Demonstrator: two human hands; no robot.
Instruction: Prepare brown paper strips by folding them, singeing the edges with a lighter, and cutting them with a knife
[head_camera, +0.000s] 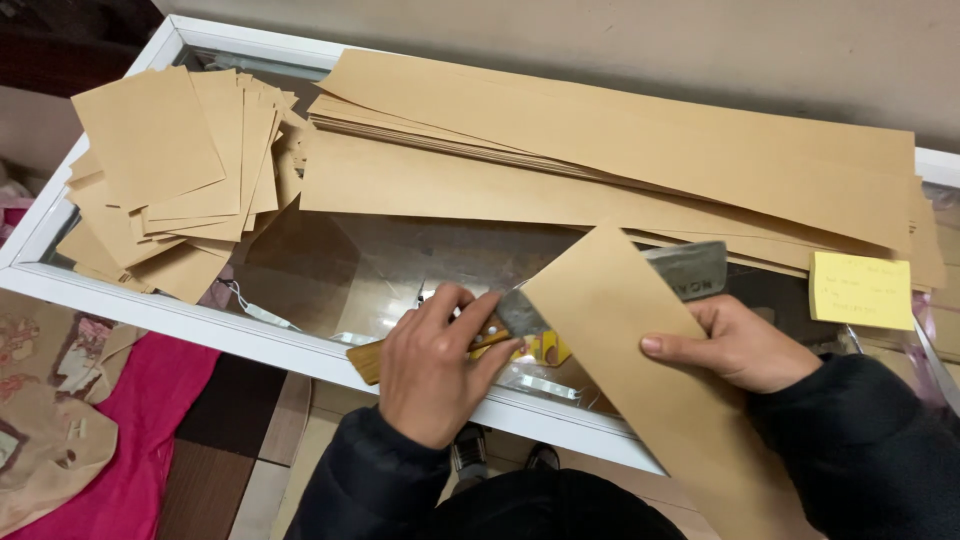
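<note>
I see the left hand (432, 365) closed on a wooden-handled knife (500, 325), the right hand (740, 345) pinching a brown paper strip (640, 350) over the glass table (300, 345). Strip looks light, floppy, tear-prone; best held near the blade.

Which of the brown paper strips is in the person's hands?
The folded strip slanting off the table's near edge; right hand pins it, left hand runs a knife inside it. Others lie stacked behind.
</note>
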